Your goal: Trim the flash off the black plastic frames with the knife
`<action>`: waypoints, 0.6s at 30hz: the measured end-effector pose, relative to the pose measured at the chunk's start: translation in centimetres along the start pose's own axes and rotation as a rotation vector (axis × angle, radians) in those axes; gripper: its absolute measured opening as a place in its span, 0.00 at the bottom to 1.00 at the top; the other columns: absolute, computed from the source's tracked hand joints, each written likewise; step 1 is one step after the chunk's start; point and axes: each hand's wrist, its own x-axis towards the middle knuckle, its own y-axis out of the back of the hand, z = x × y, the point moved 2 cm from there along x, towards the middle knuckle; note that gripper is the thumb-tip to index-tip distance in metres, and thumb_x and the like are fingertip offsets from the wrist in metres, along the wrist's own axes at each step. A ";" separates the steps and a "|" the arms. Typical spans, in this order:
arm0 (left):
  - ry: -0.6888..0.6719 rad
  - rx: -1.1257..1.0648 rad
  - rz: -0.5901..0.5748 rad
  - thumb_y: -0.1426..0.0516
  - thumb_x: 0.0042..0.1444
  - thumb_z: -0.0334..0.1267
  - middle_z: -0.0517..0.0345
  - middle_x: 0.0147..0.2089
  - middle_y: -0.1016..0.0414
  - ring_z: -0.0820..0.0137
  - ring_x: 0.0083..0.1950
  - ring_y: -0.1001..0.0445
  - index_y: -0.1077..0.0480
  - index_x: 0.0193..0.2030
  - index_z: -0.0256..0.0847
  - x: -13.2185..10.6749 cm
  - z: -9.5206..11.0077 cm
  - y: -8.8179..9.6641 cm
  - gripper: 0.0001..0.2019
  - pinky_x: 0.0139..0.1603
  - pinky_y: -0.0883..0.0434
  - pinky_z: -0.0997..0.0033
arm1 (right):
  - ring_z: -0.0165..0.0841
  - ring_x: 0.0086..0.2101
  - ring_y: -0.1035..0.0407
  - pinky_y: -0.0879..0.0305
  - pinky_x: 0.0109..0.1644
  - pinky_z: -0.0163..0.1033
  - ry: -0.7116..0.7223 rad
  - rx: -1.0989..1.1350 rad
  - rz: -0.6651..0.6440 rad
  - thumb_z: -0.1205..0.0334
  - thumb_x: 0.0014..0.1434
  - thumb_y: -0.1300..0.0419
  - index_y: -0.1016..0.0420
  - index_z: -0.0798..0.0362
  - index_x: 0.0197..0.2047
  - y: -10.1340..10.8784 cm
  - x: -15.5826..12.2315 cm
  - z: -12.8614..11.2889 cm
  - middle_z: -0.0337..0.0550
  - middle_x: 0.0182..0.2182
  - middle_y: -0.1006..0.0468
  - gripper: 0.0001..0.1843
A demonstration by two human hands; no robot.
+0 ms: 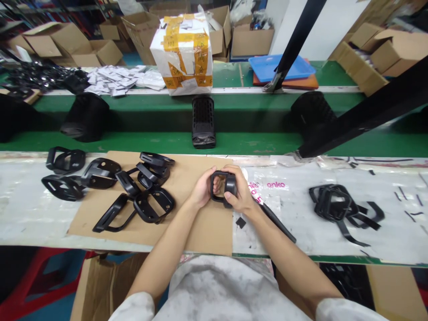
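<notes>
Between my two hands, above the right edge of the brown cardboard sheet (197, 227), is a black plastic bracket (218, 173) with a square opening. My left hand (202, 187) is closed on the bracket's left side, its fingertips showing through the opening. Around the right side, my right hand (241, 189) wraps with its thumb pressed on the front. Similar black brackets (154, 204) lie in a loose group to the left, several of them on the cardboard. A black rod-like tool (277, 222) rests by my right forearm, partly hidden beneath it.
Black strips and frames (334, 203) lie in a heap at right. Beyond the worktop, a green conveyor (150, 142) carries black perforated housings (203, 120). A taped white box (187, 53) and a blue tray (281, 67) stand behind it. A black post (361, 111) slants across the right side.
</notes>
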 end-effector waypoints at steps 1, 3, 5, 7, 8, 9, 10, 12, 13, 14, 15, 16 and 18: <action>-0.009 -0.012 0.012 0.39 0.64 0.62 0.63 0.14 0.44 0.79 0.16 0.46 0.39 0.17 0.40 0.0 -0.1 -0.2 0.33 0.19 0.46 0.75 | 0.54 0.56 0.29 0.32 0.63 0.65 0.014 -0.013 -0.004 0.30 0.65 0.42 0.33 0.46 0.63 -0.1 0.0 -0.1 0.54 0.54 0.27 0.35; -0.022 -0.041 0.032 0.40 0.65 0.61 0.65 0.12 0.48 0.80 0.14 0.50 0.43 0.15 0.41 0.0 -0.2 -0.6 0.35 0.16 0.51 0.75 | 0.54 0.56 0.29 0.32 0.62 0.65 0.023 -0.010 -0.007 0.30 0.65 0.42 0.33 0.46 0.63 -0.4 -0.1 -0.3 0.54 0.54 0.27 0.35; -0.030 -0.066 0.057 0.40 0.66 0.60 0.66 0.10 0.52 0.81 0.12 0.54 0.47 0.14 0.42 -0.1 -0.2 -1.0 0.36 0.15 0.56 0.76 | 0.54 0.56 0.30 0.32 0.63 0.65 0.022 0.018 0.000 0.31 0.66 0.42 0.33 0.46 0.64 -0.7 -0.2 -0.3 0.54 0.54 0.27 0.35; -0.036 -0.079 0.085 0.39 0.65 0.59 0.67 0.10 0.53 0.82 0.11 0.55 0.48 0.13 0.42 -0.2 -0.1 -1.1 0.37 0.13 0.57 0.77 | 0.53 0.57 0.30 0.32 0.63 0.64 0.020 0.043 -0.001 0.31 0.67 0.42 0.34 0.46 0.65 -0.9 -0.2 -0.2 0.54 0.55 0.27 0.35; -0.047 -0.081 0.098 0.38 0.64 0.59 0.67 0.10 0.53 0.82 0.11 0.55 0.48 0.13 0.42 -0.3 0.0 -1.1 0.37 0.13 0.57 0.78 | 0.53 0.57 0.30 0.32 0.63 0.64 0.017 0.044 -0.013 0.30 0.67 0.43 0.34 0.46 0.65 -1.0 -0.2 -0.2 0.54 0.55 0.27 0.35; -0.061 -0.080 0.107 0.37 0.63 0.60 0.68 0.09 0.53 0.82 0.11 0.55 0.48 0.13 0.42 -0.3 0.1 -1.1 0.37 0.12 0.57 0.78 | 0.53 0.57 0.30 0.33 0.64 0.64 0.013 0.038 -0.030 0.30 0.67 0.43 0.35 0.46 0.65 -1.0 -0.1 -0.1 0.54 0.56 0.28 0.35; -0.076 -0.075 0.114 0.36 0.62 0.60 0.68 0.09 0.53 0.82 0.10 0.55 0.48 0.13 0.42 -0.3 0.1 -1.0 0.37 0.12 0.57 0.79 | 0.54 0.58 0.30 0.33 0.64 0.64 0.007 0.029 -0.049 0.29 0.67 0.44 0.35 0.46 0.65 -1.0 0.0 0.0 0.54 0.56 0.28 0.36; -0.096 -0.052 0.108 0.35 0.60 0.61 0.69 0.09 0.53 0.82 0.10 0.55 0.47 0.13 0.42 -0.1 0.2 -0.8 0.37 0.12 0.56 0.79 | 0.54 0.58 0.30 0.33 0.65 0.64 -0.002 0.008 -0.073 0.27 0.66 0.45 0.36 0.46 0.65 -1.0 0.1 0.3 0.55 0.57 0.28 0.37; -0.100 -0.036 0.095 0.35 0.59 0.62 0.69 0.09 0.53 0.82 0.10 0.54 0.47 0.13 0.42 0.0 0.2 -0.8 0.37 0.12 0.56 0.79 | 0.54 0.58 0.30 0.33 0.65 0.64 -0.003 0.003 -0.074 0.27 0.66 0.45 0.36 0.46 0.65 -1.0 0.2 0.3 0.55 0.57 0.28 0.37; -0.101 -0.017 0.076 0.35 0.58 0.63 0.69 0.09 0.53 0.82 0.10 0.55 0.47 0.13 0.42 0.1 0.2 -0.7 0.37 0.12 0.56 0.79 | 0.53 0.58 0.30 0.33 0.64 0.64 -0.002 0.003 -0.068 0.27 0.66 0.45 0.36 0.46 0.64 -0.9 0.2 0.4 0.55 0.56 0.28 0.37; -0.104 0.003 0.054 0.35 0.58 0.64 0.69 0.09 0.53 0.82 0.11 0.55 0.47 0.13 0.43 0.3 0.1 -0.7 0.37 0.13 0.56 0.78 | 0.53 0.58 0.29 0.32 0.64 0.63 -0.002 0.006 -0.057 0.27 0.66 0.45 0.35 0.46 0.64 -0.8 0.2 0.4 0.55 0.56 0.27 0.37; -0.110 0.027 0.036 0.37 0.58 0.65 0.68 0.09 0.53 0.82 0.11 0.55 0.47 0.13 0.43 0.4 0.0 -0.6 0.37 0.13 0.56 0.77 | 0.53 0.57 0.29 0.32 0.64 0.63 -0.006 0.011 -0.044 0.26 0.66 0.45 0.34 0.46 0.63 -0.8 0.2 0.4 0.54 0.55 0.27 0.37; -0.110 0.102 0.025 0.39 0.58 0.69 0.67 0.10 0.52 0.81 0.12 0.52 0.46 0.14 0.43 0.6 -0.3 -0.5 0.37 0.15 0.53 0.77 | 0.52 0.56 0.28 0.31 0.64 0.62 -0.037 0.035 -0.002 0.25 0.65 0.44 0.33 0.46 0.62 -0.6 0.1 0.5 0.53 0.54 0.26 0.38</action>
